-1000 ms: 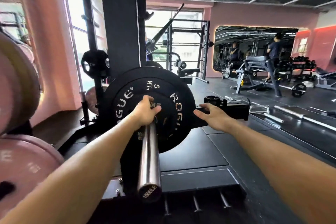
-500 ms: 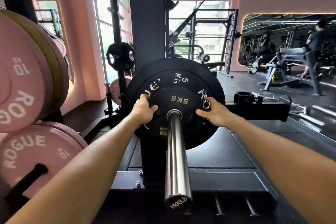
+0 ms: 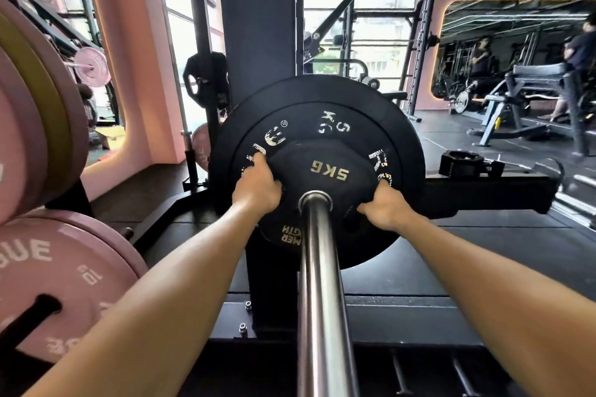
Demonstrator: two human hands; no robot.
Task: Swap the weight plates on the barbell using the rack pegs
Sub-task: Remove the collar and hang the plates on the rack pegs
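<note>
Black small 5kg plate (image 3: pixel 325 171) on barbell sleeve (image 3: pixel 321 284) | left hand (image 3: pixel 258 185), right hand (image 3: pixel 385 206) both grip its edges

Both hands, left hand (image 3: pixel 258 182) and right hand (image 3: pixel 385 208), now grip the small plate (image 3: pixel 325 171)

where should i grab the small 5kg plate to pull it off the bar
Take the small 5kg plate by its outer rim at opposite sides, left hand and right hand, as now. It sits flat against the larger black plate, so only its edge offers purchase. Come from the open bar sleeve end and pull straight along it.
</note>
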